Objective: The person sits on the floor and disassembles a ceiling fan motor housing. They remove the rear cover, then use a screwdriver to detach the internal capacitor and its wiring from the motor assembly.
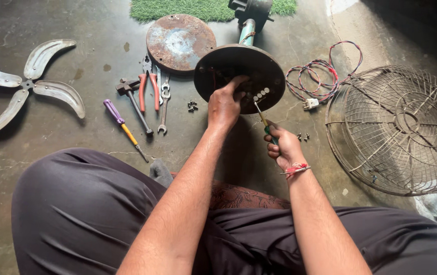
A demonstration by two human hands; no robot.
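The person sits on the concrete floor with a fan base tipped on its side, underside facing up toward the camera.

Left hand: fingers curled over the lower rim of the base, gripping it to steady it. Right hand: closed around the handle of a screwdriver, shaft angled up and left, tip at the underside of the base near a row of small pale round heads there. Whether the tip is seated in a screw cannot be told.

Nearby: a rusty round plate lies just left of the base, touching or nearly so. Pliers with red handles, a spanner, a hammer and a purple-handled screwdriver lie on the floor to the left. Loose screws sit beside the left wrist. Fan blades lie far left, a wire guard on the right, coiled red and blue wire between guard and base.

Judgement: the work goes well if the left hand keeps the base from rolling, and the screwdriver stays in line with the screw, pressed in firmly before turning, to avoid slipping off the head.
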